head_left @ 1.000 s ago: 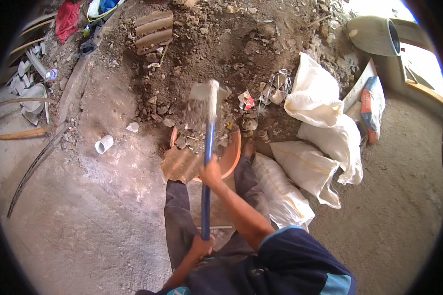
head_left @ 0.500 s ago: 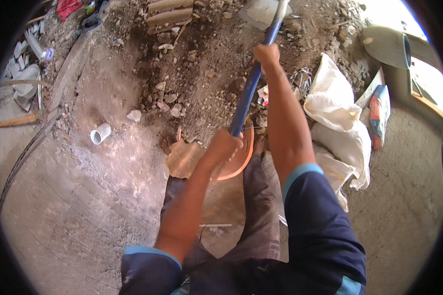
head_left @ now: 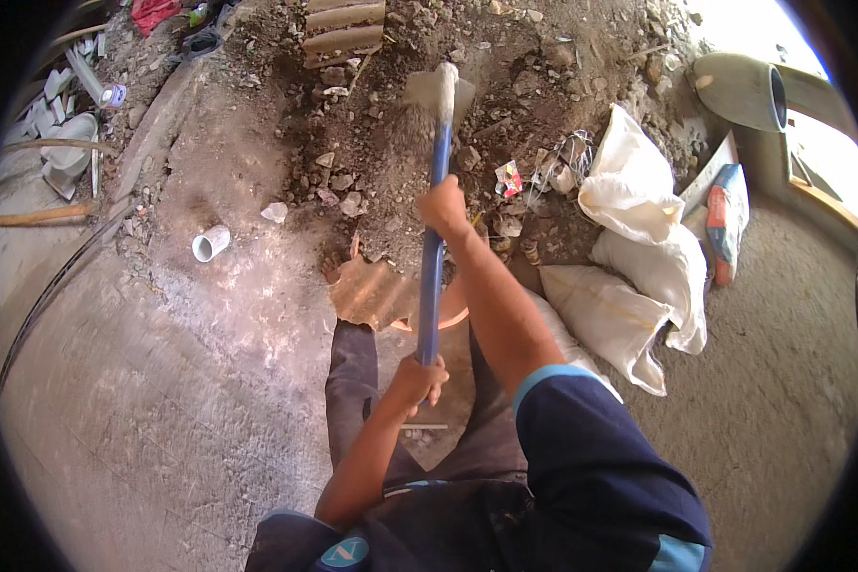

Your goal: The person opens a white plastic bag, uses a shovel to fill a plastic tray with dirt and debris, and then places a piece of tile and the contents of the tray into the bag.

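A grey concrete floor (head_left: 162, 419) fills the frame from six o'clock round to nine, dusty and scuffed. From eleven to one o'clock lies a wide heap of brown soil and rubble (head_left: 381, 143), strewn with stones and scraps. At three o'clock white sacks (head_left: 639, 238) are piled against one another, with a printed bag (head_left: 727, 219) standing at their far edge and a large grey pipe (head_left: 739, 91) at two o'clock beyond.

Near the centre an orange pan (head_left: 386, 296) rests on the floor at the foot of the heap, just in front of the person's legs. Running across it from six towards twelve is the blue handle of a hoe (head_left: 433, 257); its metal blade (head_left: 439, 91) is up over the heap at twelve o'clock, with soil on it or falling from it, though blur makes that hard to settle.

The right hand (head_left: 443, 208) grips the handle midway up, fingers wrapped tight around it. The left hand (head_left: 418, 379) holds the lower end of the handle, fingers curled closed about it, thumb across the top.

At nine o'clock of the pan lies a short white pipe piece (head_left: 211, 242), well apart, on its side. At ten o'clock a wooden stick (head_left: 43, 216) lies beside pale scrap.
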Demonstrator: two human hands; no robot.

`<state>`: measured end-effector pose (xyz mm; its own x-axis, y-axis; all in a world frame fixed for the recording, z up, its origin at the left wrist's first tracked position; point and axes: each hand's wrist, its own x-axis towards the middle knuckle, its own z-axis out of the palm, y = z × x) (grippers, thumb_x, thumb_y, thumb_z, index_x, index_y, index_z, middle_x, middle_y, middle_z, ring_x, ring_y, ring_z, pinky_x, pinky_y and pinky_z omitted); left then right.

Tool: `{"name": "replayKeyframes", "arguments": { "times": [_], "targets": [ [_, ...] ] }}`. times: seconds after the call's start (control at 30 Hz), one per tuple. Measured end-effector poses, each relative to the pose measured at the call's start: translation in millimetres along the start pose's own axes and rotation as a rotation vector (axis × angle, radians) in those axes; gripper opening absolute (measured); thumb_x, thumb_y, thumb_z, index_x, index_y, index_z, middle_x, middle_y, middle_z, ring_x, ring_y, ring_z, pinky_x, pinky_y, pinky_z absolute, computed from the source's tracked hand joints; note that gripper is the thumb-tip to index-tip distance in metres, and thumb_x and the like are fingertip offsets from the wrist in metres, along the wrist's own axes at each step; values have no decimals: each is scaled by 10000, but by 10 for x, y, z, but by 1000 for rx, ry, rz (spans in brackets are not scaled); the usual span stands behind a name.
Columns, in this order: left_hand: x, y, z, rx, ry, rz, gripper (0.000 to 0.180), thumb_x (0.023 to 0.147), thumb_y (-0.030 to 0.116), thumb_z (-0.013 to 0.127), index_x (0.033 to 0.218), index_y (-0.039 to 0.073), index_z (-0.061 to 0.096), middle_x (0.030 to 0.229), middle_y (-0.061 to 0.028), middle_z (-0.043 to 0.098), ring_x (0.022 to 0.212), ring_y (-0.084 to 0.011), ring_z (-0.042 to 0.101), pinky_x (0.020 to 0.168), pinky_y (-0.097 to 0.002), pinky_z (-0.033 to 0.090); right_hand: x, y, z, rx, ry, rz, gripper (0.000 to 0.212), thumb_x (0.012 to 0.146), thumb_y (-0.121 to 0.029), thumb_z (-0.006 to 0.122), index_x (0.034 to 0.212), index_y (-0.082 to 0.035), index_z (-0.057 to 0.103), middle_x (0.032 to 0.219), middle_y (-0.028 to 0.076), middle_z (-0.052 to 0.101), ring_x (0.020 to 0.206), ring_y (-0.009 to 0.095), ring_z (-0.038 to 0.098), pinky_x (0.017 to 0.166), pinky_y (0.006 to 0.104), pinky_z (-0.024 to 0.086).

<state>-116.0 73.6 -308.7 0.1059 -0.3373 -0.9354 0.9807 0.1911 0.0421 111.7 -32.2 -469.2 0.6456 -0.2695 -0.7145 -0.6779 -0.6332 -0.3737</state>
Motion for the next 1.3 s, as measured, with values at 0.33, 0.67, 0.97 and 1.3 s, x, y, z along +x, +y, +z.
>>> {"name": "replayKeyframes", "arguments": {
  "times": [0.33,0.67,0.97,1.3],
  "targets": [
    [-1125,-1917,-62,183,13,-18,127,838,143,647,885,31,683,650,-71,622,585,-125,604,544,-296,480,-2064,1179,265,149,-64,-10,369,787,-123,649,1060,33,455,866,299,639,859,467,650,715,485,514],
    [756,35,117,504,96,459,175,833,234,654,893,70,657,732,-1,632,674,-112,608,611,-315,486,-154,-253,-1094,285,363,-257,343,760,-76,587,1064,26,466,838,227,642,739,338,661,651,455,519],
    [1420,1692,-235,242,54,357,44,753,82,624,775,53,598,584,-39,566,430,-138,532,397,-310,399,1507,-1433,-738,106,293,-141,484,786,-161,666,1161,86,486,1096,307,630,1061,402,640,895,425,532],
    [341,-221,26,75,13,73,96,813,106,586,729,66,560,578,-26,525,385,-136,493,342,-293,382,67,231,86,-6,85,-85,405,779,-133,625,1097,35,439,912,309,637,870,449,654,774,489,533]
  ]
}}
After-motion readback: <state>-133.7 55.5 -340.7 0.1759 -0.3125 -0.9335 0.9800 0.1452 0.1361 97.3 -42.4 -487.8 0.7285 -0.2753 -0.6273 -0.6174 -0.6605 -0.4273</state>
